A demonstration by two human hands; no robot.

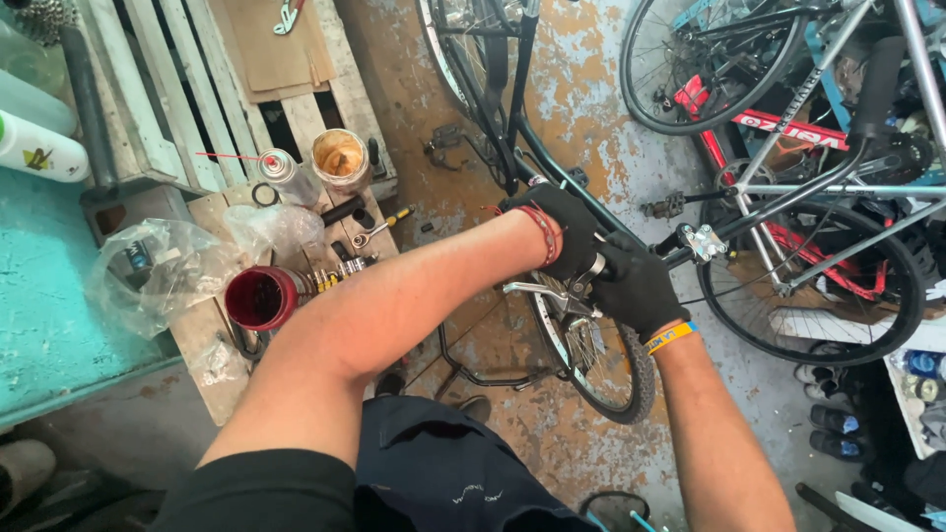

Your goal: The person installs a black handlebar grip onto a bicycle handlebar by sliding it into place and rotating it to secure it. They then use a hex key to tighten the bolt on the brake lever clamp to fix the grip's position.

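Both my hands wear black gloves and meet over the rear part of a black bicycle (512, 118). My left hand (562, 227) is closed around the frame tube just above the rear wheel (601, 365). My right hand (636, 286) grips a small metal part at the wheel hub, beside a silver lever (532, 289); what it holds is hidden by the fingers. A red string bracelet is on my left wrist, a blue and yellow band on my right.
A wooden pallet (296, 108) at the left carries a spray can (286, 177), an open grease tin (340, 158), a dark red cup (258, 299), a screwdriver (379, 227) and plastic bags. A turquoise bench (39, 296) stands far left. More bicycles (788, 148) crowd the right; shoes lie below.
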